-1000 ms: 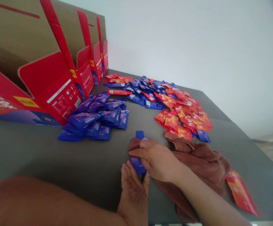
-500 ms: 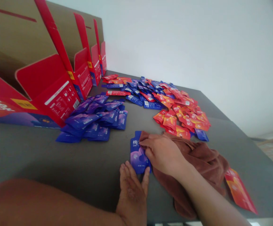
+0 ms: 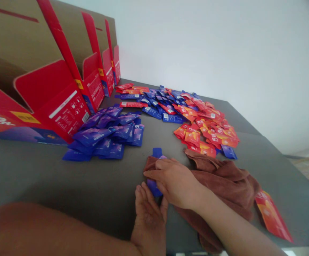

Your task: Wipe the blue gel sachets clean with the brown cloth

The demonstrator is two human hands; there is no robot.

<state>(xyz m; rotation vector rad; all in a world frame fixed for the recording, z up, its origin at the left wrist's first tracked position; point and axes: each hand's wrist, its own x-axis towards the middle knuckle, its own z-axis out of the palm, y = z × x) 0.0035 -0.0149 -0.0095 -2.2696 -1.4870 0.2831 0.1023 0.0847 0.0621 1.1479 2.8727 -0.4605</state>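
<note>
A blue pouch (image 3: 154, 186) lies flat on the grey table, mostly covered by cloth and fingers; its narrow top tab shows. My left hand (image 3: 149, 213) rests at the pouch's lower edge, fingers stretched out and touching it. My right hand (image 3: 177, 181) grips a corner of a brown cloth (image 3: 223, 185) and presses it onto the pouch's face. The rest of the cloth lies bunched to the right, under and beyond my right forearm. A single orange-red pouch (image 3: 273, 215) sits just right of the cloth.
Several open red cartons (image 3: 64, 103) stand in a row at the left. A heap of blue pouches (image 3: 106, 137) lies before them. Mixed blue and red pouches (image 3: 167, 103) spread along the back, with a mostly red pile (image 3: 210, 129) at the right. A white wall rises behind the table.
My right hand has slid left and slightly down across the blue pouch with the cloth corner, hiding its printed front. My left hand stays in place.
</note>
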